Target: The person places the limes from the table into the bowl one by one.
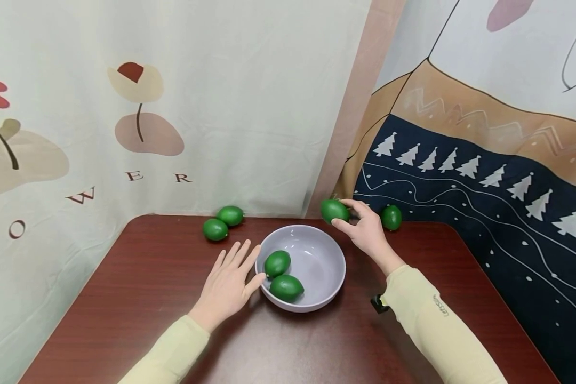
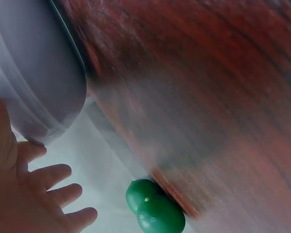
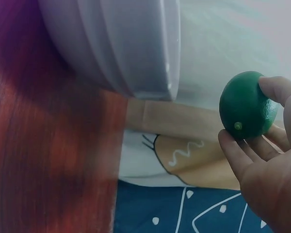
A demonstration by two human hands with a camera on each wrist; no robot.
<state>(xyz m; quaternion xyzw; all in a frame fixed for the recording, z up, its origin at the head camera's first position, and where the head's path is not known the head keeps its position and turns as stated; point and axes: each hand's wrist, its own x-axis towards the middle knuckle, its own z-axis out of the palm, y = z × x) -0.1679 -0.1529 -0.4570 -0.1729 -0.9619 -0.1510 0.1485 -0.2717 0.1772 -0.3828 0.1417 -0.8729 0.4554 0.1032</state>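
a left hand (image 1: 228, 285), fingers spread straight, beside the rim of a round, glossy lavender-grey bowl (image 1: 319, 266) holding two oval, glossy green limes (image 1: 287, 288); farther off, a right hand (image 1: 368, 230) pinches a matching third lime (image 1: 334, 212) aloft past the rim. an even fingertip grip and a low, gentle release should curb rolling.

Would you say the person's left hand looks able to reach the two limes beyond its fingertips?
Probably yes: the left hand holds nothing, points roughly toward the two limes, and only bare table shows between them.
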